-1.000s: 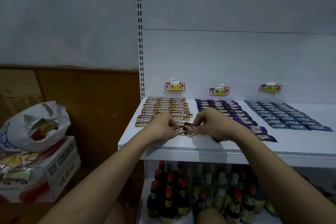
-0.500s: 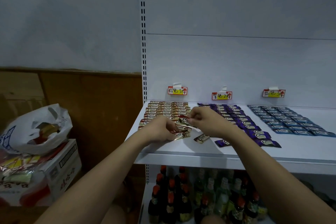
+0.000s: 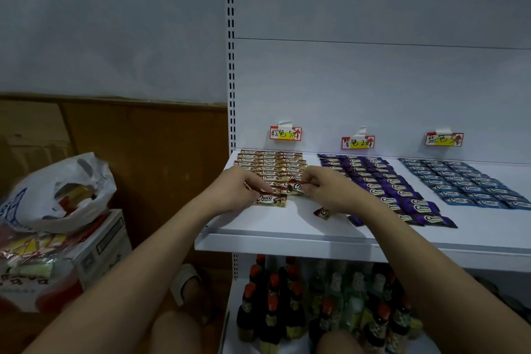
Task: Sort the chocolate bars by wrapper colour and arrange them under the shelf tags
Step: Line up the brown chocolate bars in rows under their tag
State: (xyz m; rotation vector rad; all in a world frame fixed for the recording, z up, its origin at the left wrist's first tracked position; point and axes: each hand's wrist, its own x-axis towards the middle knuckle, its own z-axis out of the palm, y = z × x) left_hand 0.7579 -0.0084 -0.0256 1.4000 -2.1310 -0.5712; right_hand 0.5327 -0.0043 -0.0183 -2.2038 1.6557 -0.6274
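I see bare white shelf [image 3: 287, 231] along its front lip, lower centre of frame — open room between the brown bars [image 3: 270, 165] and the edge. Purple bars [image 3: 382, 181] run down to right of centre, blue bars [image 3: 465, 184] further right, each block under its tag [image 3: 285, 133]. My left hand [image 3: 234, 191] reaches in palm-down, fingers curled onto a brown bar [image 3: 271, 200] at the block's near end. My right hand [image 3: 326, 188] pinches another bar [image 3: 296, 187] just beside it — one stray bar [image 3: 322, 213] lies below the wrist.
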